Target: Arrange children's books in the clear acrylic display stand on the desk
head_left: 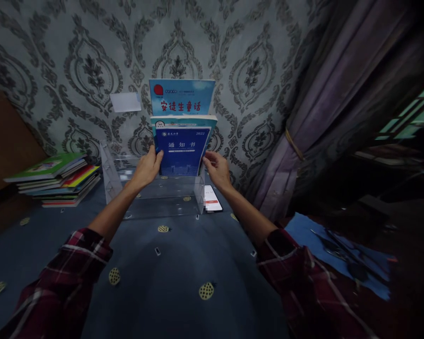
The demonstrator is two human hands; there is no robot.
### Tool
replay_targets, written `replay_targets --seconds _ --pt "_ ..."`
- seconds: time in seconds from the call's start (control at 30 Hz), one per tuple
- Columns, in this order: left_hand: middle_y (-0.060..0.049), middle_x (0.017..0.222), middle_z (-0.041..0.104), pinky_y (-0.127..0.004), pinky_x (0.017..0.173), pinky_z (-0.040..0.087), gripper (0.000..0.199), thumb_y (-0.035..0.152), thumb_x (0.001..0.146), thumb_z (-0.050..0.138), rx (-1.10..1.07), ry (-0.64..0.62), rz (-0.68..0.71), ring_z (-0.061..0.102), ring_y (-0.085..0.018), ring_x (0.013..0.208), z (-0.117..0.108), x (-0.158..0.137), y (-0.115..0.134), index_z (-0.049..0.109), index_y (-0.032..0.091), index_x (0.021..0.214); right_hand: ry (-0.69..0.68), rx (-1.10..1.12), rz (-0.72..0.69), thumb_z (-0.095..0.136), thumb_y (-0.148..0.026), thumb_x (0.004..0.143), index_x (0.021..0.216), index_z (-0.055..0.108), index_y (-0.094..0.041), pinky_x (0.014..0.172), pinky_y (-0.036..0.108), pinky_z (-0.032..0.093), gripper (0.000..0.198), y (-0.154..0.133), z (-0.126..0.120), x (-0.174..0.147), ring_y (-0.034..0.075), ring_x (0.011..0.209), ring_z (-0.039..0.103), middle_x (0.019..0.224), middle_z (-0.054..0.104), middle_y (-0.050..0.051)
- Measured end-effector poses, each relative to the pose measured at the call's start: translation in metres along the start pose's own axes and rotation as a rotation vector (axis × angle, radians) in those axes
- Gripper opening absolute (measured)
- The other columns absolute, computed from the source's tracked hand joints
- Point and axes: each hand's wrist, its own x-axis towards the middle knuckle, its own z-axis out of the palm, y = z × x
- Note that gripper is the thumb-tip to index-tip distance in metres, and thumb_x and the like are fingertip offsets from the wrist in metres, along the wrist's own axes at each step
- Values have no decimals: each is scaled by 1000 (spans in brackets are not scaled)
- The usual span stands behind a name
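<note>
Several books stand upright, one behind another, at the clear plastic rack (148, 207). The front one is a dark blue booklet (183, 146); a teal book (194, 121) shows above it, and a taller light blue book (187, 96) with red characters rises at the back. Along the left edge of the booklet, my left hand (149, 165) is closed with the thumb in front. My right hand (217, 169) has its fingers curled at the right edge, touching the booklet or the books behind it. The lower ends of the books are partly seen through the rack.
A stack of books (61, 179) lies on the left of the blue patterned tablecloth (183, 263). A lit phone (212, 198) is right of the rack. Tools (339, 249) rest on a blue cloth (304, 230) at right, below a tied curtain (286, 160).
</note>
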Motion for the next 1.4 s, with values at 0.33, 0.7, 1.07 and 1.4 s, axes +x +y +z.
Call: replay_targets --seconds 0.33,0.7,1.07,1.4 --pt "-14 87 70 -48 89 53 46 55 105 24 64 54 -32 71 -37 98 2 0 -2 54 20 108 56 -105 -41 70 -49 87 98 80 -23 88 46 58 30 -1 3 14 25 88 70 94 74 8" --pt "-15 93 70 -48 96 50 46 55 106 26 46 70 -101 70 -37 105 10 0 8 54 19 113 83 -81 -50 69 -45 87 103 80 -20 86 44 59 31 11 4 20 24 86 71 95 76 8" --pt "-13 89 70 -48 93 52 50 62 103 24 15 58 -22 71 -37 102 6 -2 -1 53 21 108 31 24 -1 67 -57 87 112 77 -23 89 47 60 43 9 1 6 25 91 72 103 77 9" --pt "-15 101 71 -47 97 51 50 59 104 28 -18 14 4 69 -37 110 2 -6 0 53 20 122 -3 48 10 63 -59 90 121 73 -23 93 50 58 49 0 -1 -10 27 103 71 116 75 12"
